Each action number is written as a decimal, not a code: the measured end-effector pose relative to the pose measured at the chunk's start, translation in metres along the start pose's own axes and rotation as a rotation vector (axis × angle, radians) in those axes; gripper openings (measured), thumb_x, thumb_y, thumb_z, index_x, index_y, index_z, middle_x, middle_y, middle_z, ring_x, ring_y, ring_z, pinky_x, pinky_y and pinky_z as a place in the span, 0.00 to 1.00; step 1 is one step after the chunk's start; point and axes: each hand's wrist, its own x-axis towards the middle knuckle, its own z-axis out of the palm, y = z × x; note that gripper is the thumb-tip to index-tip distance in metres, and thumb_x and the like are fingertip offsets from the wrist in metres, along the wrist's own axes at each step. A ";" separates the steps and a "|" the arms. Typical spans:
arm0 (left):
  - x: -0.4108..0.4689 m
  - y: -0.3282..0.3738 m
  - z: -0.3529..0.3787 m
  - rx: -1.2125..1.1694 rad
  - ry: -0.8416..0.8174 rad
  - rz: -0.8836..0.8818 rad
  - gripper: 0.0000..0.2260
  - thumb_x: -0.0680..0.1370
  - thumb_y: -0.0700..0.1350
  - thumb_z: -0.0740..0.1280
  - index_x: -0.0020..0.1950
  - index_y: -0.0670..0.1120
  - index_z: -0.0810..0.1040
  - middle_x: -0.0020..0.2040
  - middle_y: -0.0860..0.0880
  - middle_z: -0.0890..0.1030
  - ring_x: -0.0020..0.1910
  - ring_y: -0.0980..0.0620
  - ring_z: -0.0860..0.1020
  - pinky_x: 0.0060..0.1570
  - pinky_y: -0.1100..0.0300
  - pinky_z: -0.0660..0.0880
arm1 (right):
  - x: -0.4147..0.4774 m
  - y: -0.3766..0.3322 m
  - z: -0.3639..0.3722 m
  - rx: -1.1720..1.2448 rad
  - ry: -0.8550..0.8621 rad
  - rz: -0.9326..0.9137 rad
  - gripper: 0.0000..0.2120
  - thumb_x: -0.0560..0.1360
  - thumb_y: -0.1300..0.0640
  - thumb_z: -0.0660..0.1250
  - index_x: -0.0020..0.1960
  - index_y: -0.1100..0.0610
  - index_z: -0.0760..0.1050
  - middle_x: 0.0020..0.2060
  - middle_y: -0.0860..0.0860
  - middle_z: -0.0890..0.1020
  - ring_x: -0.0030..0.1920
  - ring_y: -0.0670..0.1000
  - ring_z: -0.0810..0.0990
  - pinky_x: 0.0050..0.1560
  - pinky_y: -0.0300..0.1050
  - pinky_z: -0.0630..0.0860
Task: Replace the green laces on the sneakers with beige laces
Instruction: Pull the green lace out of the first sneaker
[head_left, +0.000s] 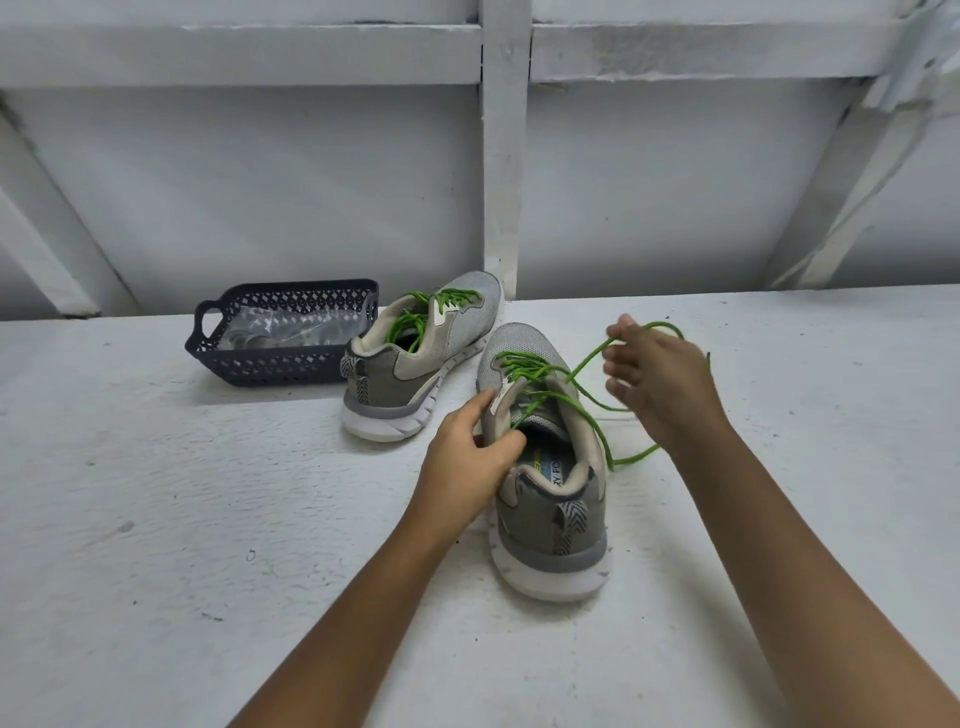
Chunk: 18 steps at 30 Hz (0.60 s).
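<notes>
Resting on the white desk (208, 519): near sneaker (545, 519), heel toward the wearer, collar gripped by the left hand (467, 462), thumb inside. Green lace (582, 369), loosened, pinched by the raised right hand (660, 379). Second sneaker (415, 374), laced green, beyond the left hand. Dark basket (234, 358) with clear packets (280, 327), farther left.
</notes>
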 end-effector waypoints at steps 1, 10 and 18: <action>0.000 0.000 0.000 0.000 0.000 -0.001 0.37 0.59 0.59 0.63 0.69 0.56 0.71 0.65 0.53 0.75 0.60 0.53 0.77 0.63 0.48 0.72 | -0.003 0.003 0.001 -0.081 -0.098 0.044 0.08 0.78 0.56 0.64 0.44 0.60 0.76 0.32 0.51 0.75 0.30 0.45 0.73 0.30 0.36 0.71; -0.001 0.002 0.001 -0.009 0.005 -0.002 0.36 0.59 0.59 0.63 0.69 0.57 0.71 0.64 0.54 0.76 0.59 0.52 0.77 0.63 0.47 0.73 | -0.004 0.004 0.001 -0.175 -0.125 0.005 0.09 0.80 0.62 0.60 0.42 0.60 0.71 0.30 0.54 0.80 0.28 0.47 0.80 0.29 0.36 0.76; -0.002 0.002 0.000 -0.013 -0.002 0.001 0.36 0.59 0.59 0.63 0.69 0.57 0.71 0.64 0.54 0.76 0.60 0.52 0.77 0.62 0.47 0.73 | -0.009 0.009 -0.001 -0.168 -0.163 0.082 0.08 0.80 0.57 0.61 0.46 0.59 0.74 0.33 0.53 0.79 0.28 0.46 0.77 0.29 0.36 0.74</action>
